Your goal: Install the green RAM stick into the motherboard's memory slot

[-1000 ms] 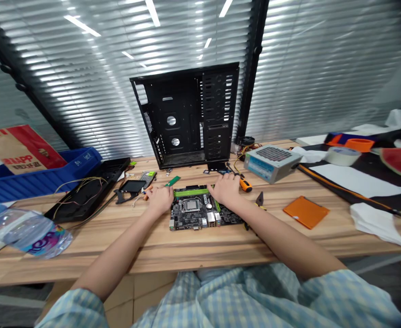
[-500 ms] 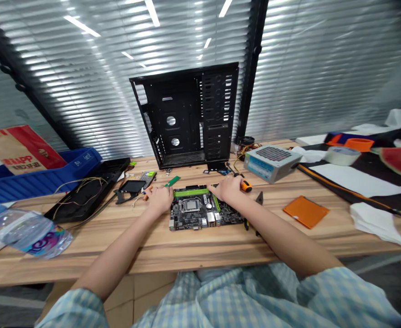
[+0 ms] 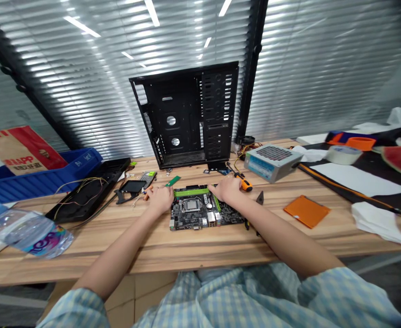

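Note:
A black motherboard (image 3: 183, 217) with lime-green slots and a silver processor socket lies flat in front of me. My left hand (image 3: 161, 199) rests at its upper left corner, palm down, with its fingers partly apart. Next to those fingers is a small orange object (image 3: 147, 195), too small to make out. My right hand (image 3: 226, 189) lies over the upper right part of the board, its thumb stretched out to the left near the green slots; its other fingers are mostly hidden. A screwdriver (image 3: 246, 184) with an orange and black handle lies just beyond the right hand.
Behind the board stands an open black computer case (image 3: 183, 109). A power supply (image 3: 271, 161) and an orange square case (image 3: 307, 210) are on the right. To the left are a black panel (image 3: 84, 196) with wires, a blue bin (image 3: 22, 180) and a plastic bottle (image 3: 29, 232).

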